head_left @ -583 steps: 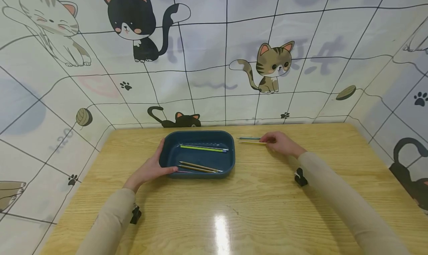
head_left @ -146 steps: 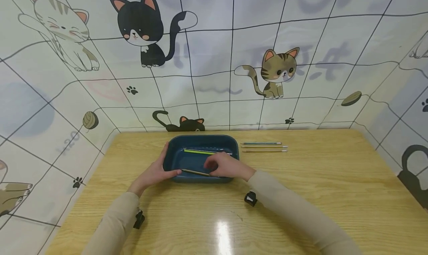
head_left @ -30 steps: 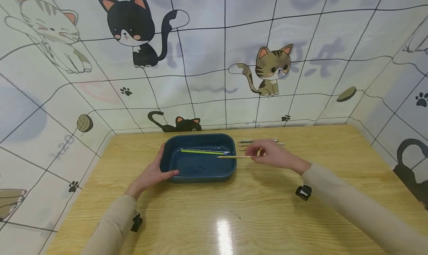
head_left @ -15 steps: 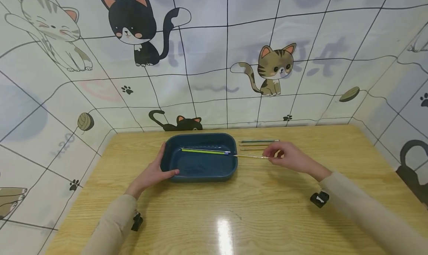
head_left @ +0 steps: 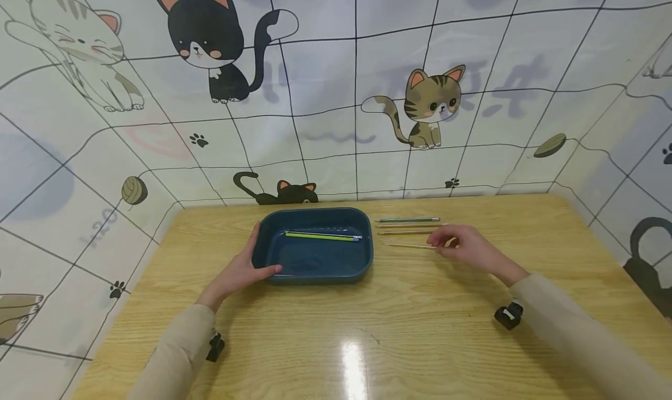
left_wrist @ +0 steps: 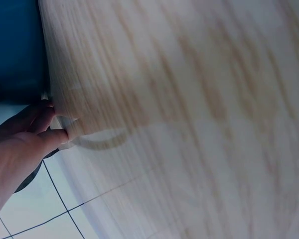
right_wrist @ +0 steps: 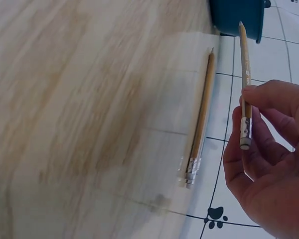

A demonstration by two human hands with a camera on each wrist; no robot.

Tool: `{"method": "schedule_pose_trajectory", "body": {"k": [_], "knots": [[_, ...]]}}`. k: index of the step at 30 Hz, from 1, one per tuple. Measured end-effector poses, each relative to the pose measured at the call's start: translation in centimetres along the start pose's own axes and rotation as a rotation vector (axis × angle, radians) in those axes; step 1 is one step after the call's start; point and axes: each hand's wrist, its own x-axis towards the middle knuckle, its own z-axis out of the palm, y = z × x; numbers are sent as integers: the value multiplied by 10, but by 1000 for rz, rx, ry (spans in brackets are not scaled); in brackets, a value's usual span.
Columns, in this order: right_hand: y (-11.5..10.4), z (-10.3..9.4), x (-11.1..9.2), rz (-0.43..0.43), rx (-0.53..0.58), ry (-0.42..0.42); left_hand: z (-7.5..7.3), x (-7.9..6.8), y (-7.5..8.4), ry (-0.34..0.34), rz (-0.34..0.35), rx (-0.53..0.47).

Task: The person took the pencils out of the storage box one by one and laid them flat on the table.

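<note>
My left hand (head_left: 237,273) grips the left end of a dark blue rectangular dish (head_left: 315,280), thumb over its front rim and fingers along its side. In the dish lie a lime-green pencil (head_left: 320,237) and a darker one right beside it. Right of the dish, my right hand (head_left: 467,247) pinches a wooden pencil (right_wrist: 246,64) between thumb and fingers, its point towards the dish and its eraser end towards me. It hangs low over the table, in front of a row of three pencils: a blue-green pencil (head_left: 408,220) at the back and two wood-coloured pencils (head_left: 406,233).
The wooden table (head_left: 420,341) ends at the back against a white sheet (head_left: 336,137) printed with cats and grid lines. Similar sheets rise at both sides. Black wrist cameras (head_left: 509,315) are strapped under both sleeves.
Earlier, several gold-brown pencils lay in the dish's front part; that part is now bare. In the last second my right hand has carried a pencil rightwards, out over the dish's rim to the table row.
</note>
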Motion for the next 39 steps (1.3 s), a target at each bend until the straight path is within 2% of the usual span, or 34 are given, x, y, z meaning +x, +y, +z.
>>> {"method": "schedule_pose_trajectory", "body": {"k": [5, 12, 20, 39], "knots": [[10, 3, 9, 66, -65, -5, 0, 1, -1, 2, 7, 1], [17, 7, 21, 71, -87, -34, 1, 1, -2, 3, 10, -1], [17, 11, 24, 140, -120, -29, 1, 0, 2, -6, 2, -9], [24, 15, 32, 86, -209, -63, -1, -1, -1, 2, 6, -11]]}}
